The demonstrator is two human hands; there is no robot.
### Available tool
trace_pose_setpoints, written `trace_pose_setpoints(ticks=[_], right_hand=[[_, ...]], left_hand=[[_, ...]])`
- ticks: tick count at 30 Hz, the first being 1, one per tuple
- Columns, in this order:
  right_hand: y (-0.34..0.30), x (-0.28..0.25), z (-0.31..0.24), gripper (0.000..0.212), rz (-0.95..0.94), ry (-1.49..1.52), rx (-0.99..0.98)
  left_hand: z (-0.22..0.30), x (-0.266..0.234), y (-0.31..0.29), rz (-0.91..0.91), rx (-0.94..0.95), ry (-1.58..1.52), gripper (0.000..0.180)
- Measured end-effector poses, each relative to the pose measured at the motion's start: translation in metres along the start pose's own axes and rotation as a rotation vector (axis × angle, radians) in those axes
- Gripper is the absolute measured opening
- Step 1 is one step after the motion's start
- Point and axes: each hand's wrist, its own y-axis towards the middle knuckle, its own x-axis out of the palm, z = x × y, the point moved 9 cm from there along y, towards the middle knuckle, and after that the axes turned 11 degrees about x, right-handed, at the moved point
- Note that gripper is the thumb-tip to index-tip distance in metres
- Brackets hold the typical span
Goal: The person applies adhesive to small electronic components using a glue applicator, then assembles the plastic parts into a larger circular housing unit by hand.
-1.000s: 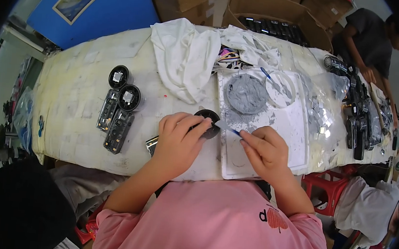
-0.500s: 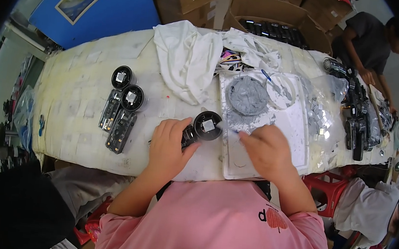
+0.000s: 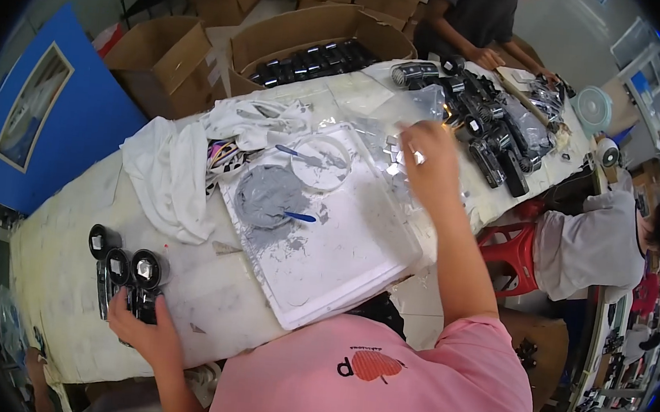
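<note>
My left hand (image 3: 145, 333) is closed round the handle of a black device with a round head (image 3: 149, 269), a pale square piece inside that head. It stands against two similar black devices (image 3: 101, 242) at the table's left. My right hand (image 3: 430, 166) is stretched over small silver squares (image 3: 392, 150) on clear plastic; its fingertips are smeared and partly hidden. Between my hands, a white tray (image 3: 340, 266) carries a round dish of grey paste (image 3: 262, 192). A blue-handled spatula (image 3: 300, 217) rests in the paste, and another blue-handled tool (image 3: 295, 153) lies across a pale ring-shaped lid (image 3: 332, 176).
White cloths (image 3: 161, 179) lie behind the tray. Many black devices (image 3: 491, 114) are heaped at the far right, near a co-worker (image 3: 472, 18). A large carton (image 3: 250, 42) of black parts stands behind the table. A red stool (image 3: 510, 257) is at the right.
The view has turned right. My left hand has moved the device beside the other two. My right hand has let go of the spatula and reached right, over the silver squares.
</note>
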Motion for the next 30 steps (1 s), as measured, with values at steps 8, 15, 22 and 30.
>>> trace_pose_setpoints(ticks=[8,15,22,30], right_hand=[[0.062,0.026,0.164,0.023,-0.017,-0.204,0.26],[0.07,0.11,0.219,0.051,-0.406,-0.466,0.488],[0.062,0.051,0.187,0.068,-0.081,-0.038,0.564],[-0.004,0.012,0.035,0.049,-0.425,1.228,0.704]], left_hand=[[0.0,0.001,0.0,0.027,-0.055,0.065,0.067],[-0.005,0.0,0.001,0.048,-0.102,0.124,0.068],[-0.018,0.003,0.01,0.042,-0.157,0.1,0.07],[0.004,-0.023,0.032,0.295,0.027,-0.012,0.058]])
